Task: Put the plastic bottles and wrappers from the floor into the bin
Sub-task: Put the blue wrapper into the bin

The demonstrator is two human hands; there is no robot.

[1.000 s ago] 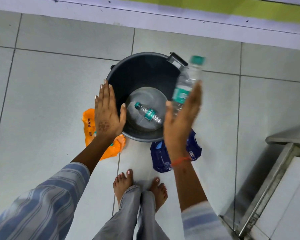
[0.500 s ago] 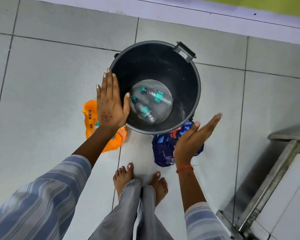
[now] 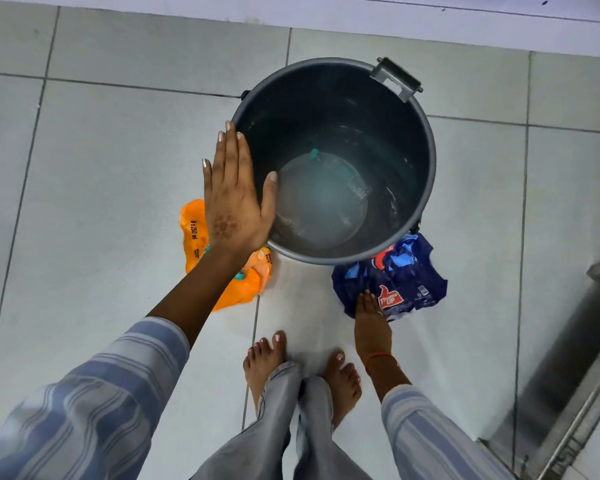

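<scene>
The right hand (image 3: 370,315) is down at the floor, fingertips resting on the near edge of the crumpled dark-blue plastic wrapper (image 3: 395,282) that lies against the foot of the round dark-grey plastic bin (image 3: 426,161); it hasn't closed on anything yet. The left hand (image 3: 234,195) is flat and empty over the rim, with the orange plastic wrapper (image 3: 222,285) on the tiles beneath it. Best to bunch the blue film into the palm, since it's slippery. The clear plastic bottle with a teal cap (image 3: 340,171) looks blurred at the bottom, probably alongside another.
</scene>
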